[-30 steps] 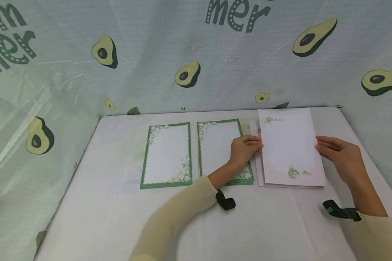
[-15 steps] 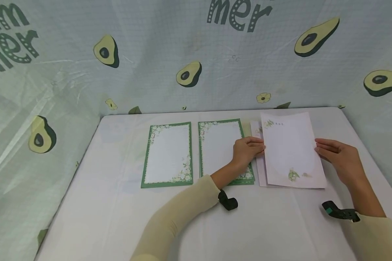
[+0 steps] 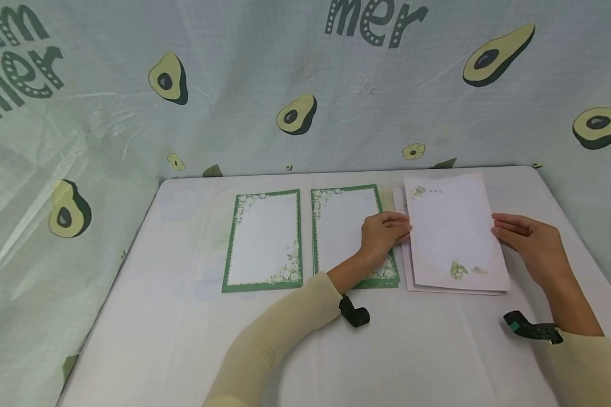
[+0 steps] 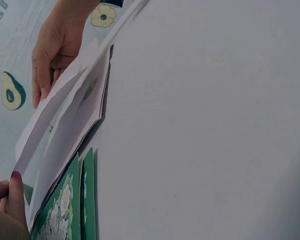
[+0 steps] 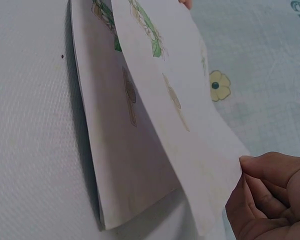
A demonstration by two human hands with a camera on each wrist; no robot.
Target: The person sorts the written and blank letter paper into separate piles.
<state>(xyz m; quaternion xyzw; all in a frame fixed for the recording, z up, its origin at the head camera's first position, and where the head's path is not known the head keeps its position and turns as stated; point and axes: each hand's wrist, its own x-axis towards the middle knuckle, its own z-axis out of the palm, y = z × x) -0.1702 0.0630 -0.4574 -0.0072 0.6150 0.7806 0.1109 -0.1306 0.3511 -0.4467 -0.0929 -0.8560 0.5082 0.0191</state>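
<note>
Between both hands a pale pink sheet of letter paper (image 3: 450, 237) with small green floral prints is held by its side edges. My left hand (image 3: 385, 232) pinches its left edge, and my right hand (image 3: 532, 243) pinches the right edge between thumb and fingers. Below it lies a pile of like pink sheets (image 5: 125, 165); the right wrist view shows a gap between the raised sheet and this pile. Under my left forearm and hand is a stack of green-bordered sheets (image 3: 343, 226), partly covered. Most of the pink pile is hidden by the held sheet in the head view.
A single-looking green-bordered sheet (image 3: 263, 243) lies farther left on the white-covered table (image 3: 183, 333). An avocado-print curtain (image 3: 234, 73) hangs behind the table and along its sides. Black wrist cameras, one a strap-mounted piece (image 3: 532, 328), sit on both wrists.
The held pink sheet tilts and bends a little, then shifts slightly back left. Both hands keep their pinch on its edges. The green-bordered sheets stay where they lie.
</note>
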